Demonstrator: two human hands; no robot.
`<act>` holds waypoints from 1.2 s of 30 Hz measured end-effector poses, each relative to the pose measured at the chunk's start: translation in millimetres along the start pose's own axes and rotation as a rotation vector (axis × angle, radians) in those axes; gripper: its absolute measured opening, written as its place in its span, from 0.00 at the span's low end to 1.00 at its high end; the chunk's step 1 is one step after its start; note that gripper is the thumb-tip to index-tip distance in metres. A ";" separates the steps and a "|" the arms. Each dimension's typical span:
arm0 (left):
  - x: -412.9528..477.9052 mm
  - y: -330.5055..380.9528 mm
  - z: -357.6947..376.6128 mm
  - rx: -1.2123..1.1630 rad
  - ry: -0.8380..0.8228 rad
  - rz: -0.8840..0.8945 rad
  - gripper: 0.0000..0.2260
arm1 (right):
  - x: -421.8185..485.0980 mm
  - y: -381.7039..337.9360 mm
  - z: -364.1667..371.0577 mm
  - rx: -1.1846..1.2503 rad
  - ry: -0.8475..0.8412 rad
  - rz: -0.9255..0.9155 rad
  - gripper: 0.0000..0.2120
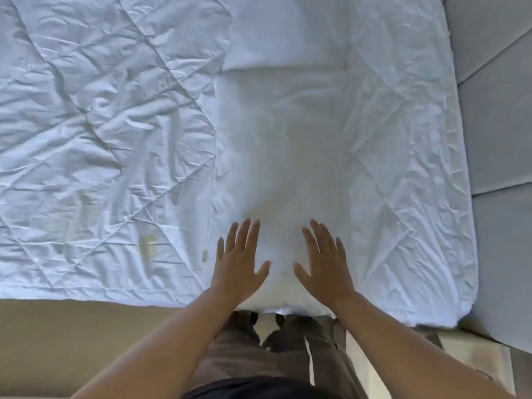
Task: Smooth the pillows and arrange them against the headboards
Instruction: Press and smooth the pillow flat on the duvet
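A white pillow (283, 156) lies lengthwise on the bed, running from the near edge toward the far side. Beyond it lies a second white pillow (283, 33), touching its far end. My left hand (237, 262) rests flat on the near end of the first pillow, fingers spread, palm down. My right hand (325, 262) rests flat beside it on the same end, fingers apart. Neither hand grips anything. The grey padded headboard (495, 125) stands along the right side, apart from the pillows.
A white quilted mattress cover (95, 133), wrinkled, spreads left and right of the pillows. The beige bed base (72, 341) runs along the near edge at the left. My legs and the floor show below the bed's edge.
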State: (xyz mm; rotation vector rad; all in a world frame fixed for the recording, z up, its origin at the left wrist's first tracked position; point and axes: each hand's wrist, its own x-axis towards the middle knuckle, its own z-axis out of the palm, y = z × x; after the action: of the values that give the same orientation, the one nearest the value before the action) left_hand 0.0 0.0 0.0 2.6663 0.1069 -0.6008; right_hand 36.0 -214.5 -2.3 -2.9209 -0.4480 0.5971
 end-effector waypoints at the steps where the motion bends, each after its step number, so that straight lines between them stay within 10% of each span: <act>1: 6.4 3.6 6.5 0.013 0.041 0.006 0.36 | 7.0 1.7 5.9 -0.006 0.039 -0.032 0.37; 21: 108.1 -39.9 188.7 0.110 0.280 0.051 0.32 | 96.9 54.6 185.2 0.006 0.263 -0.243 0.39; 36: 51.0 -47.6 130.7 0.134 0.108 -0.125 0.36 | 50.8 86.5 132.8 -0.041 0.055 -0.084 0.41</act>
State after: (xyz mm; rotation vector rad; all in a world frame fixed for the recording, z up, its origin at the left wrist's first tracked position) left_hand -13.2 -9.7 -147.2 2.8380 0.2755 -0.5180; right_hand 50.0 -272.2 -157.7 -2.9315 -0.5793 0.5009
